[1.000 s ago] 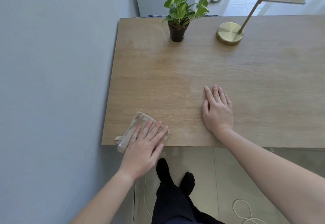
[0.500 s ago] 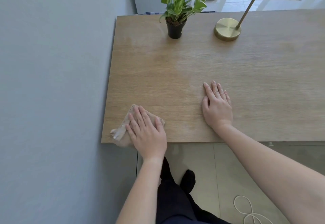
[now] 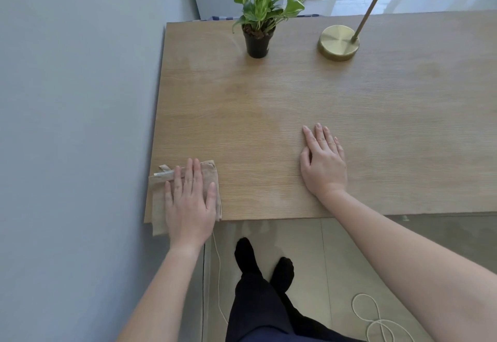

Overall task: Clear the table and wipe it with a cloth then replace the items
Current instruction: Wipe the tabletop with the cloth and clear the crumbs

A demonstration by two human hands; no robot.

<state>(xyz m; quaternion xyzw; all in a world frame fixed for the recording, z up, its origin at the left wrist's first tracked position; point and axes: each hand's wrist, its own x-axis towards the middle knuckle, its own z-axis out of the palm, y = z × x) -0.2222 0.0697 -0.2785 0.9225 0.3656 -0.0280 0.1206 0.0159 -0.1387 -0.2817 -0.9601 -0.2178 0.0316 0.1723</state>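
Beige fabric, the folded cloth (image 3: 159, 207), lies at the near-left corner of the worktop (image 3: 269, 94), just beside the grey wall (image 3: 75, 126). Its near hem overhangs the worktop's front edge. The left hand (image 3: 189, 202) rests flat on top of the cloth and covers its middle. The fingers (image 3: 192, 172) are straight and pressed down, not curled round the fabric. They point toward the far edge. The cloth reads as nearly square. Its longer side, as far as can be judged, runs near-to-far, parallel with these fingers.

Further right and well apart from the cloth, the right hand (image 3: 324, 164) lies palm-down on bare wood, fingers (image 3: 321, 137) extended, grasping nothing. It appears to serve as a brace.

The left hand is therefore the working hand. The rest of the surface lies to the right of and beyond the cloth, so the next stroke likely travels rightward or away from the body.

A potted plant (image 3: 257, 44) and a brass lamp base (image 3: 338, 42) stand near the far edge, left to right.
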